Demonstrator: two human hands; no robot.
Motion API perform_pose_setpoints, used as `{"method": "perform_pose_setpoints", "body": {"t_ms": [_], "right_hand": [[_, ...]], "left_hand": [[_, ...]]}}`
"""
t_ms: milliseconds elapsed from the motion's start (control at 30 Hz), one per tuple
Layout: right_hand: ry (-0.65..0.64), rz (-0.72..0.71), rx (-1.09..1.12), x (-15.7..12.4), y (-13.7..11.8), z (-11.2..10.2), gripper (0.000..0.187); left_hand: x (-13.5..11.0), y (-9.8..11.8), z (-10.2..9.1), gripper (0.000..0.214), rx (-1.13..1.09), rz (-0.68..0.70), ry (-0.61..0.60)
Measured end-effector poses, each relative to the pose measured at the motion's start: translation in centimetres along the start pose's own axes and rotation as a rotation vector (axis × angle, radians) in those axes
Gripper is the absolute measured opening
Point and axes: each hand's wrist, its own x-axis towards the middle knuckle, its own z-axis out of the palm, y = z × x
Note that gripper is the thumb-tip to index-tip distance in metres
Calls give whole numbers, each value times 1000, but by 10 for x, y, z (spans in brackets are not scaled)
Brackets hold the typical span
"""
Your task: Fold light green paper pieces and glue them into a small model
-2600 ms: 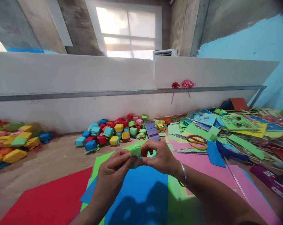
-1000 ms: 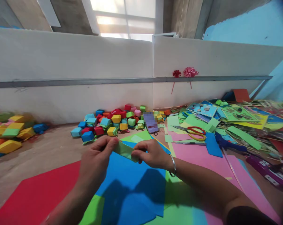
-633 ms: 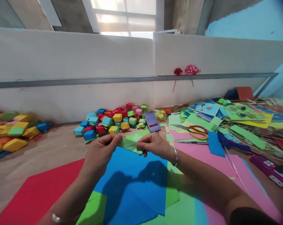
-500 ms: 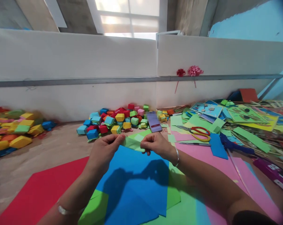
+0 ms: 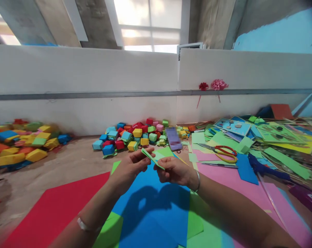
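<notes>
My right hand (image 5: 173,169) pinches the lower end of a folded light-green paper strip (image 5: 159,164), between thumb and fingers. My left hand (image 5: 131,168) has its curved fingers loosely around the strip's upper left end; exactly where they touch is hard to see. The strip is tilted, its narrow edge turned towards me. Under both hands lies a large blue sheet (image 5: 156,220), with their shadow on it. A red sheet (image 5: 60,206) is at the left, and green sheets (image 5: 204,213) show around the blue one.
Small coloured paper boxes (image 5: 137,133) are heaped at the back, larger ones (image 5: 37,155) at the far left. A blurred phone (image 5: 173,137) stands beyond my hands. On the right are scissors (image 5: 225,153), a pen (image 5: 218,165), a blue glue gun (image 5: 267,170), pink sheets (image 5: 238,182) and card pieces.
The green strip has turned from showing its flat face to nearly edge-on. My left fingers have loosened from their pinch. The whole view has shifted slightly down and to the right.
</notes>
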Motion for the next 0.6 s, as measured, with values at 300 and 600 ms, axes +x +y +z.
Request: {"method": "perform_pose_setpoints", "body": {"t_ms": [300, 600], "right_hand": [[221, -329, -453, -1, 6, 7, 50], [290, -331, -527, 0, 9, 8, 27]], "left_hand": [[5, -9, -3, 37, 146, -56, 73], [-3, -2, 13, 45, 267, 13, 8]]}}
